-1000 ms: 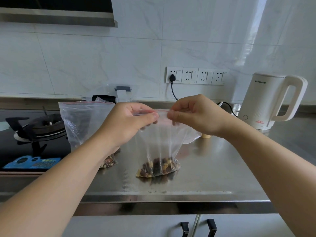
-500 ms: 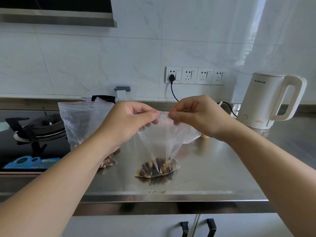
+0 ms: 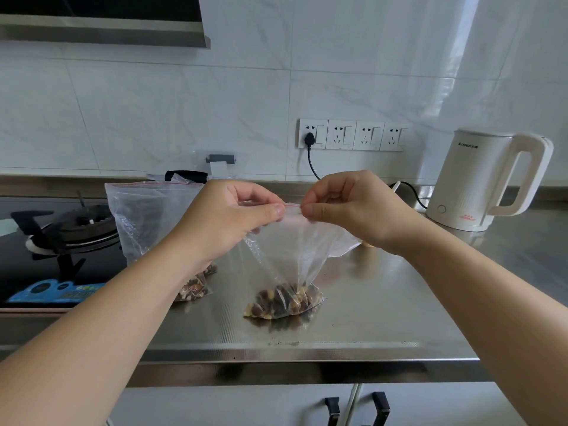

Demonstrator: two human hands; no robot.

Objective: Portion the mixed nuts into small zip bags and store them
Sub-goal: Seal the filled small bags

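Nuts [image 3: 284, 301] weigh down the limp, slippery zip bag [image 3: 289, 250] at frame centre — left hand [image 3: 229, 221] and right hand [image 3: 353, 207] fingers pinch its stiffer seal strip, likely the surest hold.

On the counter [image 3: 384, 302] a bag [image 3: 285, 265] of nuts [image 3: 284, 301] stood in the middle, its top held between the left hand [image 3: 227, 216] and right hand [image 3: 353, 207]. A second bag [image 3: 147, 216] stood to its left, the stove [image 3: 70, 229] further left, the kettle [image 3: 479, 179] behind on the right, and sockets [image 3: 353, 135] on the wall behind.

Both forearms reach forward, left hand [image 3: 229, 216] and right hand [image 3: 353, 207] raised, fingertips pinched, nearly touching.
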